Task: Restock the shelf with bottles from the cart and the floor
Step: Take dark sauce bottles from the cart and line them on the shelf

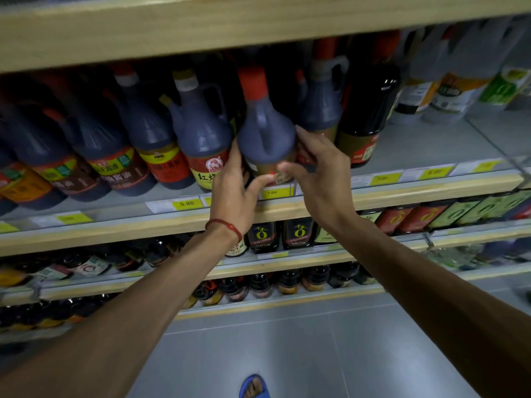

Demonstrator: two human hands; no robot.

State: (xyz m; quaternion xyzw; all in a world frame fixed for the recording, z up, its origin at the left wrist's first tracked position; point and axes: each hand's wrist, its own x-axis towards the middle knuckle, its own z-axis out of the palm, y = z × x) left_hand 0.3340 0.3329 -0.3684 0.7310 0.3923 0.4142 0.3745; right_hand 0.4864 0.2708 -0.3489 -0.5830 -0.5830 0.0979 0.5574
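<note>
Head view, only one.

Dark plastic sauce bottle with a red cap [265, 130] sits between both grips at the front edge of the light wood-trimmed grey shelf [402, 193]. Long axis near vertical, cap up, top leaning slightly left. Moulded handle faces the camera. Base is hidden by the fingers, so I can't tell whether it rests on the shelf board or is held just clear.

Left grip [234, 193], bare hand with a red string bracelet [227, 225] at the wrist: closed on the bottle's lower left side, thumb curled across the front of the label.

Right grip [321, 173], bare hand: closed on the lower right side, thumb on the front, fingers up along the flank.

Just left of the left grip: matching dark bottle with a red-and-yellow label [201, 133], touching or nearly so. Behind the right grip: another handled dark bottle [321, 107], then a tall dark glossy bottle [365, 110]. Below the grips: yellow price tag [186, 203] on the shelf edge, then lower rows of small dark bottles [261, 235]. Far below: grey tiled floor [287, 340] and a blue sandal [254, 386].
</note>
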